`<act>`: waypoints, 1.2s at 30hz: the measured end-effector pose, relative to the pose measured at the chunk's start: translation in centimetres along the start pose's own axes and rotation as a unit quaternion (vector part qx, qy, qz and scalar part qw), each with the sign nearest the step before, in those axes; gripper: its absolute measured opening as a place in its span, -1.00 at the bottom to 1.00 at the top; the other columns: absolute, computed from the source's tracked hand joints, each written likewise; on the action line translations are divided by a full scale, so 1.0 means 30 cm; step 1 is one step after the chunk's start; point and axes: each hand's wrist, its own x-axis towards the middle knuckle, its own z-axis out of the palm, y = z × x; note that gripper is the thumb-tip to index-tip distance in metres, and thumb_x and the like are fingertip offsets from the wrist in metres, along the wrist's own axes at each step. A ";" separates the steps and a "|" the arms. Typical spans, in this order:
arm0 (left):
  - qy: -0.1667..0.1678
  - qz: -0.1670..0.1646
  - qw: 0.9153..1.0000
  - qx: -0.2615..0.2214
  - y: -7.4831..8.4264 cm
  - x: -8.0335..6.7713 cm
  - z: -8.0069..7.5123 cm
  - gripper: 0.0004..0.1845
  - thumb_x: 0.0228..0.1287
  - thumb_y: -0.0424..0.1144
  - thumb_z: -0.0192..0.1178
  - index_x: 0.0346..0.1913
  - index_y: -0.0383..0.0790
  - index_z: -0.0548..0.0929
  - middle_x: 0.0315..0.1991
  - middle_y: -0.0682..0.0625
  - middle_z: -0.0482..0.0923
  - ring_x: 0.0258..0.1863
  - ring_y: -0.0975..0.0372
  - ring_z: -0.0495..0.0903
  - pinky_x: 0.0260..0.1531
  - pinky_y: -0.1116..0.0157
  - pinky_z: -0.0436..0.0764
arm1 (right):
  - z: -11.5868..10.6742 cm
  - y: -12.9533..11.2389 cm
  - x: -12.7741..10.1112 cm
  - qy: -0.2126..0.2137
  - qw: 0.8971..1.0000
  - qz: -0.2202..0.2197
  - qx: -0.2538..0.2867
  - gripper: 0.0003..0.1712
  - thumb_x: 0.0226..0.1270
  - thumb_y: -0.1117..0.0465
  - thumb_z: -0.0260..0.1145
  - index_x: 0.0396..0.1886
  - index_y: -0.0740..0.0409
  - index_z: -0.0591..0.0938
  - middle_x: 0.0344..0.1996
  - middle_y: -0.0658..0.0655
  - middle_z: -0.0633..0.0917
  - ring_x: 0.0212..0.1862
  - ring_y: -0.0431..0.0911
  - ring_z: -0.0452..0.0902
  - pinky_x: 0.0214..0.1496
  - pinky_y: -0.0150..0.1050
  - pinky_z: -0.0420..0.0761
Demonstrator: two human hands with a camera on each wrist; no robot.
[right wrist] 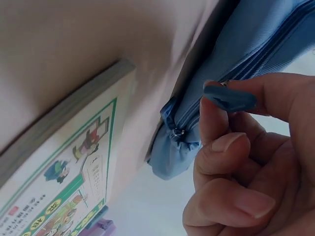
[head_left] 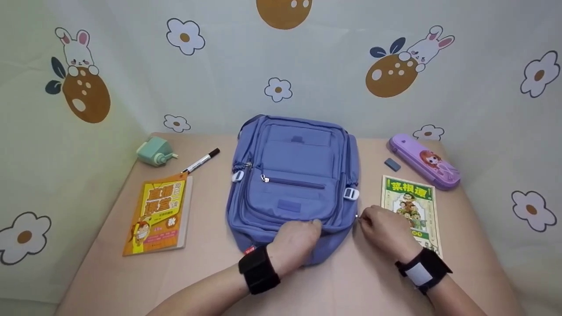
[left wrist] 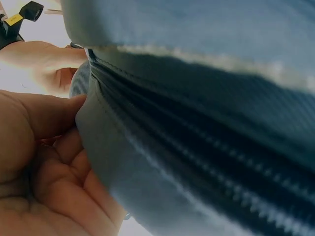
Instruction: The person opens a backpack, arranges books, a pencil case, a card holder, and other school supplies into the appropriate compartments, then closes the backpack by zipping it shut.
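Observation:
A blue backpack (head_left: 298, 156) lies front side up on the table. My left hand (head_left: 295, 243) is at its lower front edge; in the left wrist view, thumb and fingers pinch the fabric beside a zipper whose rows of teeth (left wrist: 256, 201) stand apart. By the backpack's lower right side, my right hand (head_left: 388, 230) pinches a blue zipper pull (right wrist: 234, 100) between thumb and forefinger, the other fingers curled. A second zipper pull (right wrist: 177, 132) hangs on the backpack in the right wrist view. The right forearm passes over part of a green and white book (head_left: 406, 193).
Left of the backpack lie an orange book (head_left: 158, 215), a black and white marker (head_left: 201, 161) and a green pencil sharpener (head_left: 156, 151). To the right are a purple pencil case (head_left: 423, 160) and a dark eraser (head_left: 392, 164). A patterned curtain (head_left: 228, 70) stands behind the table.

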 end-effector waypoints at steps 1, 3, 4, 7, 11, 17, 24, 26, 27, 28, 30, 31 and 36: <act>-0.002 -0.001 1.000 -0.002 -0.001 -0.001 0.002 -0.77 -0.03 -0.45 0.30 -0.35 -0.16 0.49 -0.64 0.09 0.49 -0.70 0.21 0.55 -0.74 0.24 0.54 | -0.001 -0.007 -0.004 -0.004 1.000 -0.002 0.002 -0.88 0.25 0.24 0.44 -0.46 -0.01 0.68 -0.53 -0.07 0.61 -0.49 -0.11 0.56 -0.43 -0.09 0.59; -0.002 -0.002 1.000 0.000 -0.003 -0.003 0.005 -0.78 0.00 -0.44 0.32 -0.35 -0.16 0.50 -0.63 0.09 0.50 -0.69 0.21 0.55 -0.74 0.23 0.54 | -0.008 -0.025 -0.015 -0.013 1.000 -0.009 0.012 -0.87 0.24 0.24 0.44 -0.47 -0.03 0.67 -0.53 -0.10 0.59 -0.49 -0.15 0.54 -0.43 -0.12 0.58; 0.000 -0.002 1.000 0.001 -0.003 -0.004 0.006 -0.78 0.00 -0.43 0.32 -0.35 -0.15 0.50 -0.63 0.09 0.50 -0.69 0.21 0.56 -0.74 0.24 0.54 | -0.011 -0.036 -0.021 -0.018 1.000 -0.013 0.018 -0.87 0.22 0.24 0.44 -0.47 -0.04 0.67 -0.54 -0.12 0.58 -0.49 -0.16 0.53 -0.43 -0.14 0.58; 0.003 0.001 1.000 0.002 -0.006 -0.006 0.007 -0.79 0.02 -0.42 0.34 -0.36 -0.14 0.51 -0.63 0.09 0.52 -0.68 0.21 0.56 -0.73 0.24 0.54 | -0.021 -0.068 -0.034 -0.028 0.998 -0.036 0.033 -0.89 0.20 0.24 0.44 -0.46 -0.06 0.68 -0.53 -0.16 0.57 -0.49 -0.21 0.51 -0.45 -0.21 0.54; -0.009 0.007 1.000 -0.012 -0.013 -0.006 0.002 -0.80 0.04 -0.42 0.33 -0.32 -0.15 0.55 -0.60 0.08 0.54 -0.66 0.21 0.57 -0.70 0.25 0.56 | -0.025 -0.093 -0.038 -0.024 0.998 -0.053 0.031 -0.86 0.19 0.24 0.46 -0.46 -0.07 0.67 -0.55 -0.18 0.54 -0.51 -0.24 0.48 -0.47 -0.26 0.50; 0.002 0.020 0.999 -0.036 -0.038 -0.030 -0.016 -0.82 0.06 -0.46 0.28 -0.39 -0.13 0.52 -0.61 0.09 0.51 -0.65 0.22 0.57 -0.69 0.25 0.56 | -0.019 -0.097 -0.039 -0.026 0.998 -0.051 0.011 -0.86 0.21 0.23 0.46 -0.46 -0.08 0.67 -0.56 -0.16 0.56 -0.52 -0.21 0.49 -0.48 -0.24 0.52; 0.019 0.009 0.999 -0.046 -0.113 -0.116 -0.046 -0.75 0.15 -0.46 0.25 -0.50 -0.11 0.43 -0.67 0.14 0.40 -0.68 0.27 0.48 -0.76 0.30 0.47 | -0.006 -0.096 -0.050 -0.040 0.998 -0.044 -0.003 -0.68 0.25 0.18 0.42 -0.61 -0.14 0.50 -0.62 -0.17 0.46 -0.56 -0.21 0.40 -0.53 -0.23 0.45; 0.023 0.003 0.998 -0.055 -0.141 -0.139 -0.052 -0.72 0.25 -0.38 0.28 -0.51 -0.10 0.42 -0.66 0.15 0.40 -0.67 0.28 0.46 -0.74 0.31 0.47 | -0.005 -0.096 -0.053 -0.048 0.998 -0.040 -0.002 -0.64 0.27 0.18 0.42 -0.63 -0.15 0.46 -0.62 -0.17 0.44 -0.57 -0.21 0.38 -0.52 -0.23 0.45; 0.025 0.001 0.998 -0.062 -0.153 -0.148 -0.055 -0.71 0.29 -0.33 0.31 -0.51 -0.10 0.43 -0.66 0.15 0.41 -0.67 0.28 0.46 -0.73 0.31 0.49 | -0.006 -0.096 -0.055 -0.051 0.998 -0.038 -0.001 -0.64 0.27 0.17 0.42 -0.63 -0.14 0.47 -0.62 -0.17 0.44 -0.56 -0.21 0.38 -0.52 -0.23 0.45; 0.026 -0.002 0.997 -0.069 -0.164 -0.157 -0.057 -0.70 0.32 -0.29 0.32 -0.51 -0.10 0.44 -0.65 0.15 0.43 -0.67 0.28 0.47 -0.71 0.31 0.50 | -0.006 -0.096 -0.056 -0.053 0.998 -0.036 -0.001 -0.65 0.28 0.17 0.42 -0.63 -0.15 0.47 -0.62 -0.17 0.44 -0.56 -0.21 0.38 -0.51 -0.23 0.45; 0.029 -0.008 0.996 -0.079 -0.180 -0.168 -0.059 -0.69 0.34 -0.23 0.34 -0.50 -0.10 0.45 -0.64 0.14 0.46 -0.67 0.27 0.49 -0.69 0.30 0.52 | -0.007 -0.096 -0.058 -0.054 0.998 -0.036 0.000 -0.67 0.28 0.17 0.42 -0.62 -0.15 0.51 -0.62 -0.18 0.45 -0.56 -0.22 0.39 -0.50 -0.23 0.46; 0.029 -0.012 0.996 -0.083 -0.186 -0.171 -0.058 -0.68 0.36 -0.21 0.34 -0.50 -0.10 0.45 -0.64 0.14 0.47 -0.67 0.27 0.50 -0.69 0.29 0.52 | -0.008 -0.096 -0.060 -0.054 0.998 -0.036 0.000 -0.67 0.29 0.17 0.42 -0.62 -0.15 0.52 -0.62 -0.18 0.46 -0.56 -0.22 0.39 -0.50 -0.23 0.46; 0.034 -0.028 0.996 -0.075 -0.189 -0.169 -0.044 -0.67 0.40 -0.18 0.30 -0.51 -0.10 0.44 -0.69 0.14 0.47 -0.72 0.24 0.51 -0.75 0.24 0.49 | -0.007 -0.103 -0.069 -0.038 0.998 -0.056 -0.010 -0.67 0.29 0.19 0.43 -0.62 -0.13 0.52 -0.62 -0.15 0.47 -0.54 -0.17 0.45 -0.52 -0.19 0.47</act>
